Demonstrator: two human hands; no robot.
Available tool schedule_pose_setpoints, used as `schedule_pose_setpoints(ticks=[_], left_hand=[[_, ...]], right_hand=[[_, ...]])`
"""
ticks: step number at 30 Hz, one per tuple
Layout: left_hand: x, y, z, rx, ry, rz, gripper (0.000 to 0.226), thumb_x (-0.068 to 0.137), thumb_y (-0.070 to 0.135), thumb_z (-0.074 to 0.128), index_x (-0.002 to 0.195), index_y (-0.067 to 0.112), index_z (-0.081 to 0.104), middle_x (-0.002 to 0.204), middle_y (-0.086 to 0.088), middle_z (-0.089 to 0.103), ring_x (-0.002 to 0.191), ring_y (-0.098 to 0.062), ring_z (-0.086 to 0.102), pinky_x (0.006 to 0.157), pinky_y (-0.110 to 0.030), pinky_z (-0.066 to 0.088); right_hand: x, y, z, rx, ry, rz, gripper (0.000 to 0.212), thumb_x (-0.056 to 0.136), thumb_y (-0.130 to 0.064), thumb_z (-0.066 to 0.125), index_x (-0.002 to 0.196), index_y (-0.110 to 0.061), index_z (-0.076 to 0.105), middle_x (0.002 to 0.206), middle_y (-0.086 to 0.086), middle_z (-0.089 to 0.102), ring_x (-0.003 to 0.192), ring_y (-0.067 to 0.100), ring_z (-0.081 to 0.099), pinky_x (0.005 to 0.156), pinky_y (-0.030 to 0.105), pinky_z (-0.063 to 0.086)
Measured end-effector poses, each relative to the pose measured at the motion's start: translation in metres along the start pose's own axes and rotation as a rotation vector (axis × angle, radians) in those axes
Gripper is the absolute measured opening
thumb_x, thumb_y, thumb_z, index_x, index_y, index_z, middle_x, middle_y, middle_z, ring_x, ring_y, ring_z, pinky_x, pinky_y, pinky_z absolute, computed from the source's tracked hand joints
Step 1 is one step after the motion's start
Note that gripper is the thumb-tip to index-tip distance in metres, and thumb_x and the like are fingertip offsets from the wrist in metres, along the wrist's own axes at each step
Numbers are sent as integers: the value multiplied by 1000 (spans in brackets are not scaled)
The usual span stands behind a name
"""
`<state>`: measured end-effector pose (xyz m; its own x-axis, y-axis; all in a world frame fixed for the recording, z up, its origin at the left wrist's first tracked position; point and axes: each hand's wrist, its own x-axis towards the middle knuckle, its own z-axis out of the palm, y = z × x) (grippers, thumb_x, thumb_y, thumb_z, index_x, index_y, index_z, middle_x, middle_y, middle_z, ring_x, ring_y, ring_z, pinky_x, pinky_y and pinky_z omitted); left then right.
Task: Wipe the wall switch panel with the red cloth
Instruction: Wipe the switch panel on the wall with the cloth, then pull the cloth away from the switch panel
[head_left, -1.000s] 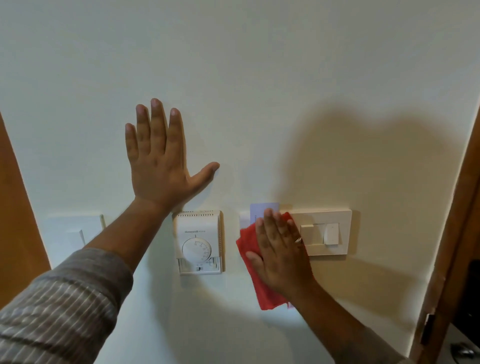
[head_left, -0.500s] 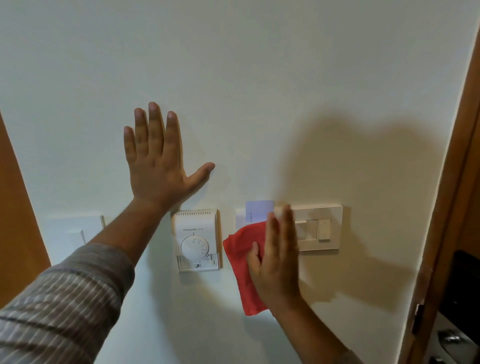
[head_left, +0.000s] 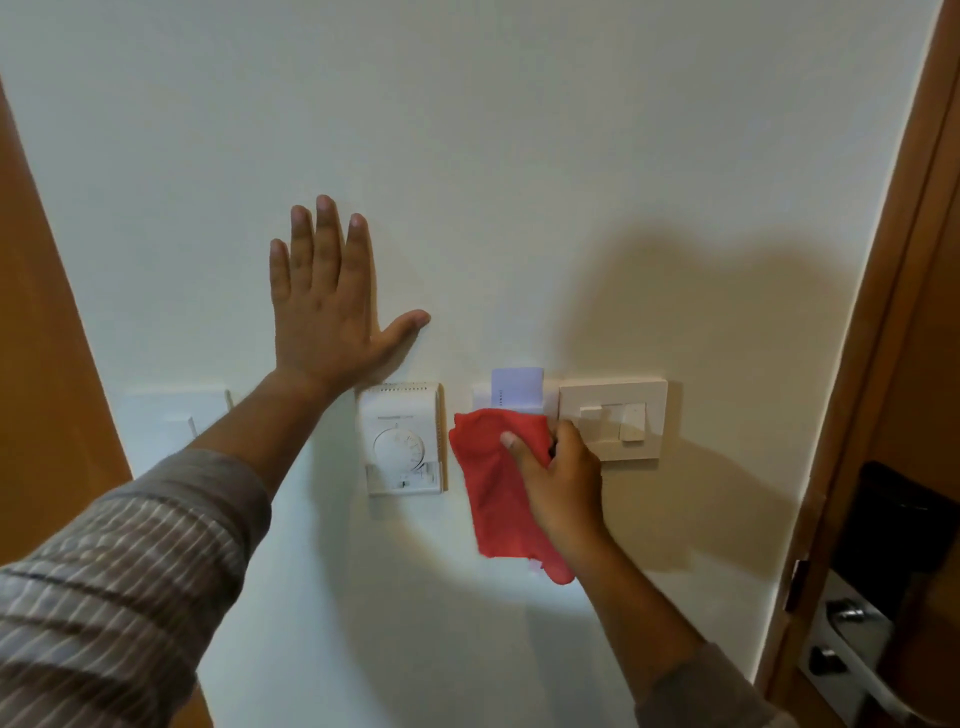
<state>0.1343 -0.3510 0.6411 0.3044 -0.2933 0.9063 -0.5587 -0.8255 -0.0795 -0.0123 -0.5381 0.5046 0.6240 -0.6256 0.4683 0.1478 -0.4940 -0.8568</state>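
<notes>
Right hand (head_left: 558, 483) clamped on the soft red cloth (head_left: 493, 483), pressing it to the wall just left of the cream rectangular wall switch panel (head_left: 613, 418), long axis horizontal. Left hand (head_left: 324, 306) spread flat, empty, well apart up-left. Probably next: sweep rightward across the panel.

A pale cream wall (head_left: 519, 156) fills the view, lit from the left. A dial thermostat (head_left: 402, 439) hangs on it; left of the thermostat stands an orange-brown wooden panel (head_left: 47, 364), far right a wooden door frame (head_left: 883, 338) with a metal handle (head_left: 847, 616).
</notes>
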Motion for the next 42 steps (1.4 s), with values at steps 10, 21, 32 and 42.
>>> schedule_pose_setpoints(ticks=[10,21,32,42], left_hand=[[-161,47,-50,-985,-353,-543,55,81,78,51,89,29,73,83,12,72,82,-6,68,74,-31,54],[-203,-9,-97,-1628,-541,-1016,25,103,40,53,116,24,68,108,0,79,98,-19,77,86,-39,61],[-337,-90,-97,-1401,-804,-1207,20,103,23,55,120,19,64,120,-10,74,99,-21,72,90,-36,57],[-519,-121,-82,-1134,-1327,-1398,52,99,0,50,148,16,40,136,-11,60,118,-28,62,98,-42,55]], right_hand=[[-35,-70,16,507,-78,75,26,87,-45,73,99,-24,63,90,-1,75,80,15,73,68,34,61],[-140,-87,60,347,-342,252,31,96,-40,63,124,-37,51,118,-2,69,97,13,72,71,28,61],[-258,-28,144,270,-474,500,60,97,-4,53,147,-33,38,131,4,63,106,16,67,72,27,55],[-383,92,194,136,-761,814,86,89,12,48,156,-36,24,143,-1,55,118,15,62,72,24,55]])
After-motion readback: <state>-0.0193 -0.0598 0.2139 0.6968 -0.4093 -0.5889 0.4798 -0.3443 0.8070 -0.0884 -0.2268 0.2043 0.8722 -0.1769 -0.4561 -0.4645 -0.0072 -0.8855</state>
